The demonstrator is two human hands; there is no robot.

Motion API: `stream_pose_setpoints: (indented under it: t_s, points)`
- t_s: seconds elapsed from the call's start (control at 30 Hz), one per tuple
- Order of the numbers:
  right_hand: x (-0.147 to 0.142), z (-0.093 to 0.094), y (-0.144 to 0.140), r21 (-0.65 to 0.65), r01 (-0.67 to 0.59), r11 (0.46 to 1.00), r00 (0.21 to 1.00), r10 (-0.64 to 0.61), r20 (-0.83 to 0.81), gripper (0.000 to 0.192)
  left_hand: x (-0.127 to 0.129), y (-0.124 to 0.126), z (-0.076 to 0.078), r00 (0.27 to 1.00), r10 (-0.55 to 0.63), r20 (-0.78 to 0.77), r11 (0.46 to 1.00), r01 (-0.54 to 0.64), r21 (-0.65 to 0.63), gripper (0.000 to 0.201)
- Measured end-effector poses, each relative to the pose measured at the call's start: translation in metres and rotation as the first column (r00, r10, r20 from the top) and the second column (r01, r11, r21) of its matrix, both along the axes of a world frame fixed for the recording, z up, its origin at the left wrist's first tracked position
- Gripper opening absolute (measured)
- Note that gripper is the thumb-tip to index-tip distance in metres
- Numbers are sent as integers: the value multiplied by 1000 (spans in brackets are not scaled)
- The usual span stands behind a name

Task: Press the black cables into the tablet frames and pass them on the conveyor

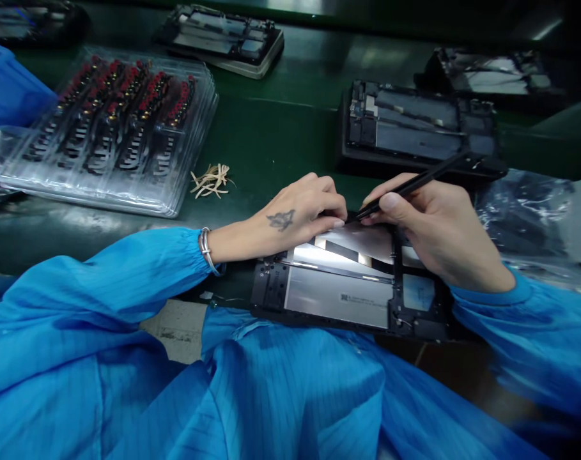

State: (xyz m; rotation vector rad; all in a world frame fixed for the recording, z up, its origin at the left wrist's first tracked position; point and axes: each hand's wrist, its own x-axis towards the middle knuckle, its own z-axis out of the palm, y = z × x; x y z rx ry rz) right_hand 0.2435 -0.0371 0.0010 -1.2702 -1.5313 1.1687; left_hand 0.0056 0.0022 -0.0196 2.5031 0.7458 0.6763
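- The opened device (335, 291) lies flat at the near edge of the green bench (275, 140), directly before the person, its inner side facing up.
- The right hand (438, 223) is closed around a slim black tool (417, 182), held like a pen, slanting down toward the far edge of the device.
- The left hand (304, 207) reaches over the same edge, thumb and forefinger drawn close together beside the tool's tip; whether anything is pinched between them cannot be told.
- The tip is hidden among the fingers, so its exact contact also cannot be told.
- For good control, the tool is best kept at a low slant, with light, short strokes guided from the fingers.
- The left fingertips should steady the work just beside the tip, without blocking the view of it.
- Care is advisable around the dark strip (342, 252) crossing the silvery surface, which probably creases or tears easily.
- Because the device sits at the bench edge, downward pressure should be slight, lest it tip or slide.
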Motion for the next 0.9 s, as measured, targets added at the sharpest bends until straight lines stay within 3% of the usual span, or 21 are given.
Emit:
stream_pose_setpoints:
  t_s: [0.17,0.27,0.4,0.53,0.63,0.8,0.9]
  points:
    - [3,2,-1,23,4,1000,1000,-4,11,26,3,5,6,999,-26,-36,999,25,-24,12]
    - [7,4,1,55,64,996,997,-62,-37,25,5,8,19,981,-98,-166,995,93,-38,16]
    - [10,4,4,53,102,993,990,-97,-98,24,12,7,42,921,-197,-337,975,221,35,18]
    - [13,2,5,58,143,988,978,-132,-160,24,16,10,54,899,-231,-373,965,259,27,19]
    - [14,1,1,106,147,983,982,-132,-136,21,12,18,50,905,-243,-348,969,242,-47,17]
    - [6,-1,-10,307,40,951,974,-105,199,11,-1,23,29,965,-124,-231,992,123,-18,14]
    - [3,-3,-11,359,-6,933,957,-98,273,9,-6,18,17,989,-63,-136,998,64,2,12]
